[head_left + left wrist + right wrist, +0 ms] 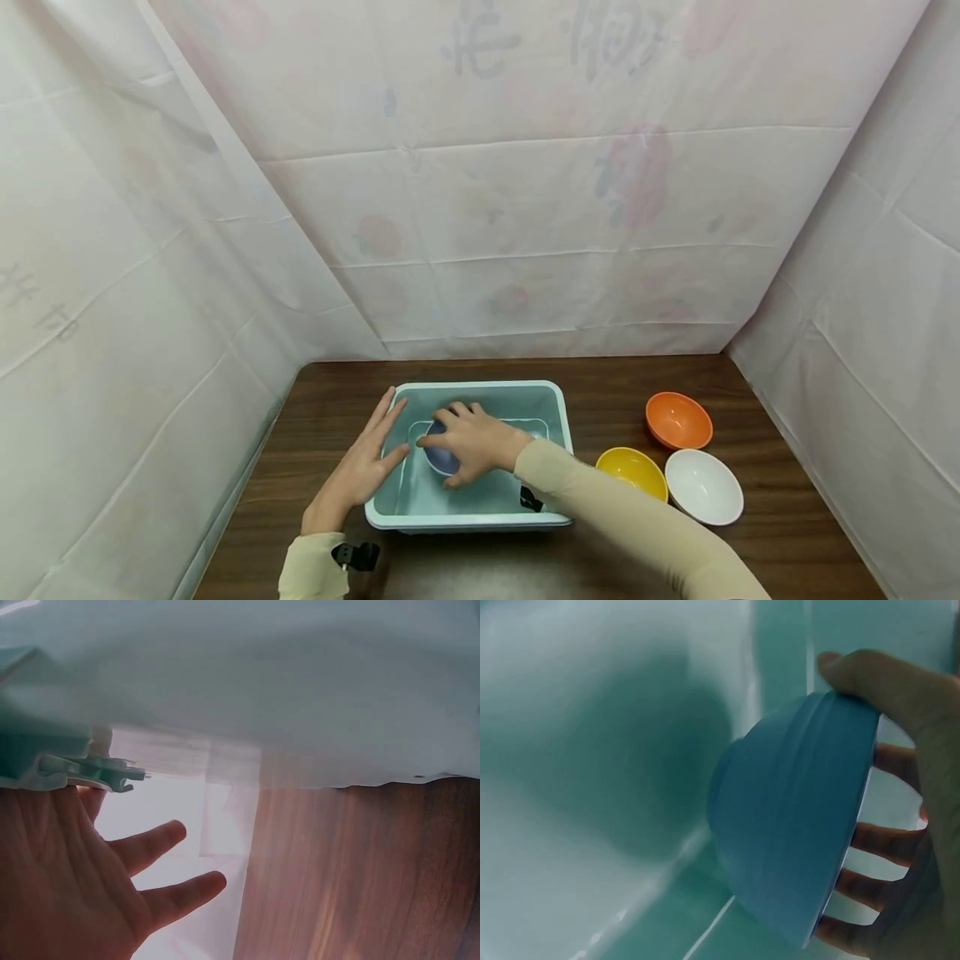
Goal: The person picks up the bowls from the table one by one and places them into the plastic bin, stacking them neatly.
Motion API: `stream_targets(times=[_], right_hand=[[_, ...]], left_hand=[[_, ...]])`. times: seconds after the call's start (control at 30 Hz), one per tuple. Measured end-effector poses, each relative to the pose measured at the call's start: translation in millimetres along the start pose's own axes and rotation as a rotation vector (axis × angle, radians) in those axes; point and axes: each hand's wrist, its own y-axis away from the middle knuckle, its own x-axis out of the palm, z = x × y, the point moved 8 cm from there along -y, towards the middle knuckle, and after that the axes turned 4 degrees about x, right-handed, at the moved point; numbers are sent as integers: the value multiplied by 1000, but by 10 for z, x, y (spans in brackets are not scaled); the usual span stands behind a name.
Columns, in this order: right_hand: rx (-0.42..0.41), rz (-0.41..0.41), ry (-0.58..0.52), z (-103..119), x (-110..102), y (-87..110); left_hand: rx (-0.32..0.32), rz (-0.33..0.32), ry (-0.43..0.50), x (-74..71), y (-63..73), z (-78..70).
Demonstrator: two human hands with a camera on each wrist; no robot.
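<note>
A blue bowl (442, 460) is inside a pale green rectangular basin (480, 523), left of its middle. My right hand (477, 443) reaches over it from above and grips it by the rim, fingers spread. The right wrist view shows the bowl (791, 802) from the side, thumb at one end of its rim and fingertips along the rest. At the basin's left rim is my left hand (360, 468), its fingers straight and spread. In the left wrist view two straight fingers (184, 896) extend below the basin's edge, while the rim partly hides the others.
Right of the basin, an orange bowl (678, 420), a yellow bowl (633, 471) and a white bowl (705, 487) stand close together on the dark wooden table (600, 558). My right forearm passes in front of the yellow one. Pale sheets (525, 208) enclose the back and sides.
</note>
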Motion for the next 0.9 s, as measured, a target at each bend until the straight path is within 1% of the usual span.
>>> stream_targets(times=[0.2, 0.5, 0.7, 0.9], right_hand=[[-1, 38, 35, 10, 84, -25], [14, 76, 46, 12, 187, -58], [16, 99, 6, 6, 237, -54], [3, 96, -18, 6, 251, -53]], left_hand=[[-14, 6, 14, 5, 4, 9], [-19, 11, 17, -7, 13, 12], [-17, 14, 26, 1, 16, 10], [-16, 11, 30, 1, 12, 6]])
